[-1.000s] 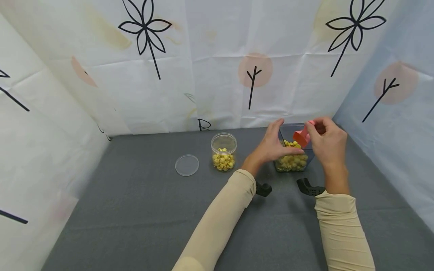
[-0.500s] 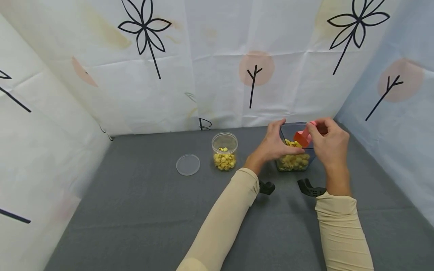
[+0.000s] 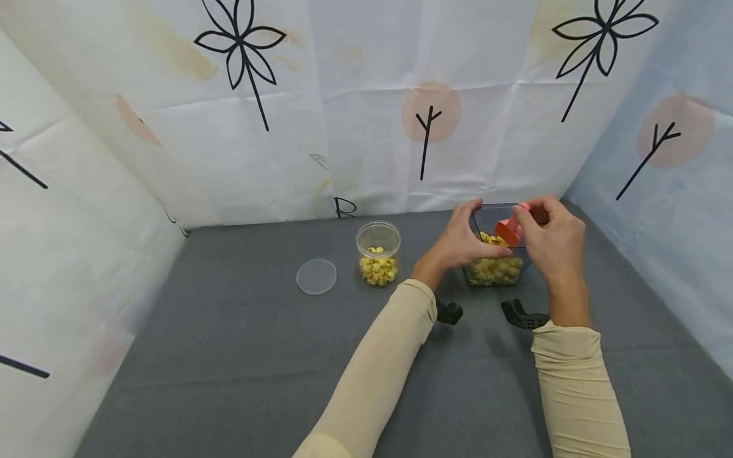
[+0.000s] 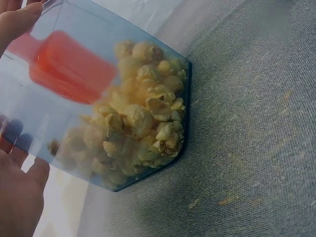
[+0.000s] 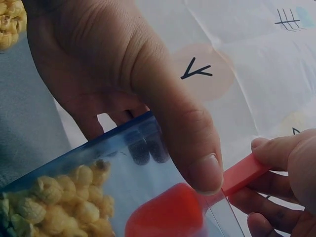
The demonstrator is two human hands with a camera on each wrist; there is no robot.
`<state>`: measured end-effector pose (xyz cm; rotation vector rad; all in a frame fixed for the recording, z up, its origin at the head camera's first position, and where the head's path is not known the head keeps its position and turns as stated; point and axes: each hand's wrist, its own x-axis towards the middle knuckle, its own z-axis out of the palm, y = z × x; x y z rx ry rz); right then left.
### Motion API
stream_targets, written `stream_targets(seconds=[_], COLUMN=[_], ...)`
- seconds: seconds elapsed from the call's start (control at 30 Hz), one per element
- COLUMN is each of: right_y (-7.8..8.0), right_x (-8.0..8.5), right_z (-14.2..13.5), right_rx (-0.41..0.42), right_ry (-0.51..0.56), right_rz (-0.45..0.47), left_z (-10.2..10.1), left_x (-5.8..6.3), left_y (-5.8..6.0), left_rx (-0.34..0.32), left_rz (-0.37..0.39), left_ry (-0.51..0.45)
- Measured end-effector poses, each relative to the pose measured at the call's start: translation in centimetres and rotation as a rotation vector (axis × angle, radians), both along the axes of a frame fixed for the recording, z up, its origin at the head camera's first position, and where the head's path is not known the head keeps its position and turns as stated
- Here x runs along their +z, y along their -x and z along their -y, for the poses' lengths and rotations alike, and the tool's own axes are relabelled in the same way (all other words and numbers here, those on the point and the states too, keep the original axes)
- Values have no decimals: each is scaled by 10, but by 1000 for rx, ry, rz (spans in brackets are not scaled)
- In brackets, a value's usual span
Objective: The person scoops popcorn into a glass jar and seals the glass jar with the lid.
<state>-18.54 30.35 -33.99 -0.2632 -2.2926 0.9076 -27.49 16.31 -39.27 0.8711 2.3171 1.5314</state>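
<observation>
A clear rectangular container (image 3: 488, 217) of yellow popcorn (image 3: 494, 270) stands at the back right of the table. My left hand (image 3: 455, 245) grips it by the side, thumb across the near wall and fingers on the far side. Between thumb and fingers, my right hand (image 3: 552, 242) pinches the handle of a pink-red scoop (image 3: 509, 231). The scoop's bowl is inside the container, tilted down just above the popcorn, as the left wrist view shows through the wall. Whether the scoop (image 5: 168, 212) holds any popcorn cannot be made out.
To the left stands a clear round jar (image 3: 378, 245), uncovered and partly filled with popcorn. Beside it a round transparent lid (image 3: 317, 277) lies flat on the grey tablecloth (image 3: 229, 356). Patterned white cloth walls (image 3: 355, 114) enclose the back and sides.
Both hands, the container and the scoop keep nearly the same places relative to each other. The head view shifts slightly.
</observation>
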Motion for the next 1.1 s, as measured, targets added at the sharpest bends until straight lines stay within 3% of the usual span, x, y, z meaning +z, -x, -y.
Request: stream_targets(seconds=[0.2,0.5,0.9,1.1], right_y=[1,1,1,0], right_x=[0,-2,-2,-2], right_z=[-1,-3,-4,-6], right_rx=[7,28,-43,10], right_ry=[-24,-54,-12,-60], right_rz=[34,199,216,279], left_z=[0,0,-1,0], left_x=[-1,-1,-1,-2], left_y=[1,0,-1,-2], left_rx=[-2,-6,-3,-1], left_rz=[9,21,23,34], left_ry=[-9,-17,-19,-21])
